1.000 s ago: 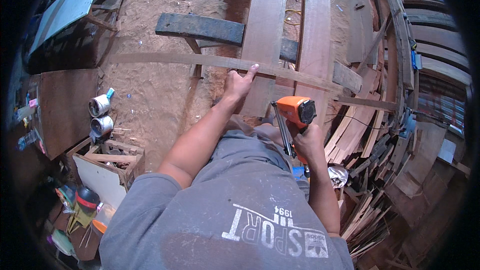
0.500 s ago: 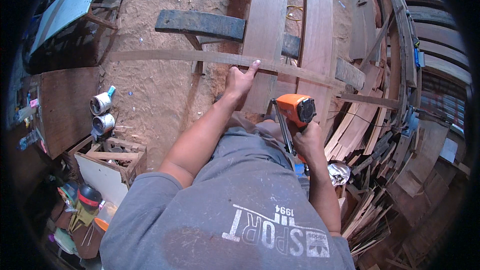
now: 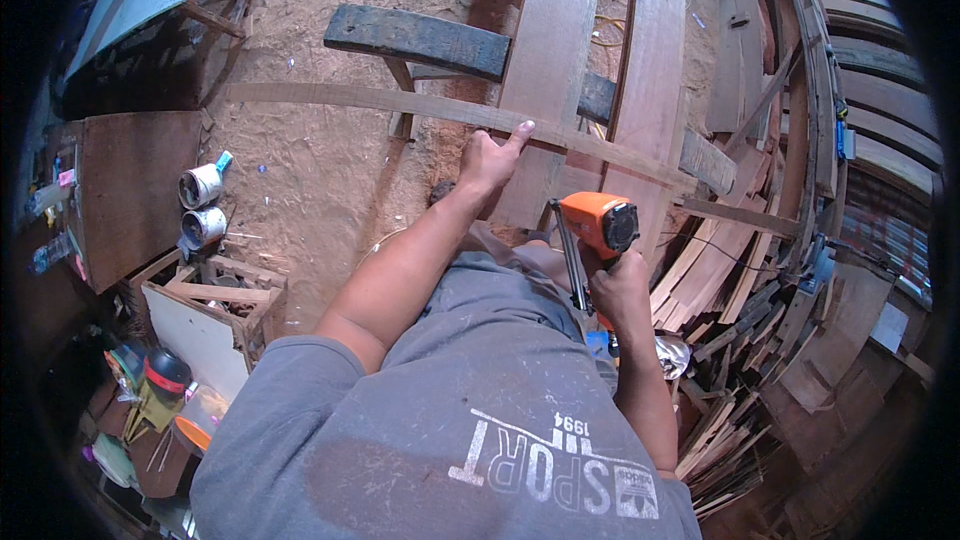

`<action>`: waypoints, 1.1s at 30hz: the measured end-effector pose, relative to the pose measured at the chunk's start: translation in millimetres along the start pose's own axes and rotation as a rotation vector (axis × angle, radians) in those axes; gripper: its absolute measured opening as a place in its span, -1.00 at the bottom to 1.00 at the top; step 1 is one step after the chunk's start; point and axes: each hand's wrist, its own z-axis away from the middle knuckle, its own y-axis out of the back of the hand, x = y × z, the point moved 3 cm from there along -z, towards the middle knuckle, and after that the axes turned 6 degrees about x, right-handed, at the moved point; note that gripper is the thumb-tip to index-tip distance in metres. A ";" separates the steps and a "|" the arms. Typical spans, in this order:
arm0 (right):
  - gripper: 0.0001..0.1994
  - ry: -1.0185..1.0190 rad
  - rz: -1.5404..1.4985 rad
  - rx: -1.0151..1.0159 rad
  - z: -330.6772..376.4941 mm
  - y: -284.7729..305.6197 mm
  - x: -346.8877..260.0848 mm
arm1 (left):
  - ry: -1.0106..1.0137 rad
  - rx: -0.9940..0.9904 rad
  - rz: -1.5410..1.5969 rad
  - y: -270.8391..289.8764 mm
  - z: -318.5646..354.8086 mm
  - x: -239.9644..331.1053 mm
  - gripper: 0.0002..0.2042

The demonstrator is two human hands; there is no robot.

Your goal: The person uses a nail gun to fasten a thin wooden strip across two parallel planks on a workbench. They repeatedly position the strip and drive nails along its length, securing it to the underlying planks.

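A long, thin wooden strip point(image 3: 330, 96) lies crosswise over two wide planks point(image 3: 550, 20) that run away from me. My left hand point(image 3: 487, 162) grips the strip near the left plank, its thumb on top and its other fingers curled below, partly hidden. In my right hand point(image 3: 622, 285) is an orange and black nail gun point(image 3: 592, 216), the fingers wrapped round its handle. The gun's slanted dark magazine points down toward my body. Its nose sits on the near side of the strip, apart from it.
A dark, worn beam point(image 3: 420, 42) supports the planks. Stacked offcuts point(image 3: 720, 270) crowd the right side. To the left stand two paint-stained cans point(image 3: 202, 185), a wooden crate frame point(image 3: 235, 295) and a brown panel point(image 3: 140, 200). Sandy, dusty ground point(image 3: 310, 180) spreads between.
The whole view has shifted a little, so the planks and strip appear slightly farther right. Both hands keep their holds on the strip and the nail gun.
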 end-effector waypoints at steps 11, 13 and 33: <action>-0.66 -0.077 -0.086 -0.030 0.7 -0.3 -3.0 | -0.030 -0.017 0.036 4.5 5.9 8.9 -0.20; -0.66 -0.063 -0.082 -0.031 -0.1 0.6 -4.4 | -0.005 -0.035 0.018 2.5 2.7 5.1 -0.18; -0.70 -0.012 -0.028 0.016 -1.2 0.7 -10.3 | 0.043 -0.067 0.040 4.7 3.6 9.4 -0.10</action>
